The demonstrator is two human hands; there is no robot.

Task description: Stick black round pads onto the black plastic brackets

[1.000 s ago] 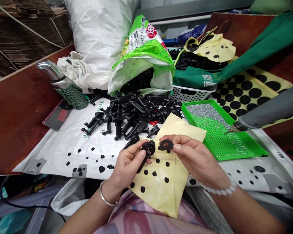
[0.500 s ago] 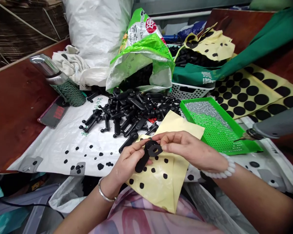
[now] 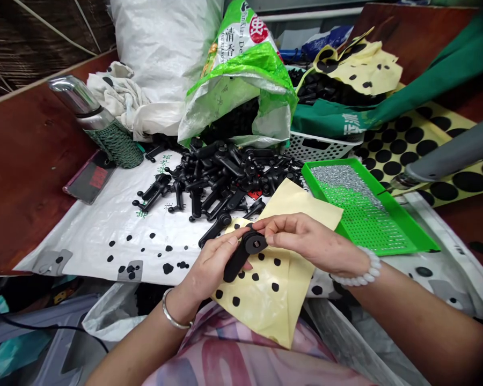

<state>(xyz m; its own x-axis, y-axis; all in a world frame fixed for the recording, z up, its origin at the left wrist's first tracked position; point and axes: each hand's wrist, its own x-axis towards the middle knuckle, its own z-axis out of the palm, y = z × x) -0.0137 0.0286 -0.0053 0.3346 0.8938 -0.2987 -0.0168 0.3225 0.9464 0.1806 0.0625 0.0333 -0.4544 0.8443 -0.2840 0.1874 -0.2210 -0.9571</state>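
My left hand (image 3: 215,261) is closed round a black plastic arm (image 3: 236,264) with a broad round end, held above my lap. On that round end lies a black foam ring pad (image 3: 256,244) with a small hole in its middle. The thumb and fingers of my right hand (image 3: 306,238) pinch at the pad's right edge; the fingertips are partly hidden. Under both hands a yellow backing sheet (image 3: 265,308) carries several small black dots. A heap of similar black plastic arms (image 3: 221,177) lies just beyond.
At right stands a green tray (image 3: 370,230) of small screws, with a grey electric screwdriver (image 3: 451,153) above it. Behind are a green-and-white bag (image 3: 241,80) and a white basket (image 3: 322,147). A thermos flask (image 3: 104,128) and a phone (image 3: 90,179) are at left.
The ring pad, tilted off the round end before, now lies flatter over it, its hole nearer the centre. The view has shifted slightly; the screwdriver hangs higher in it.
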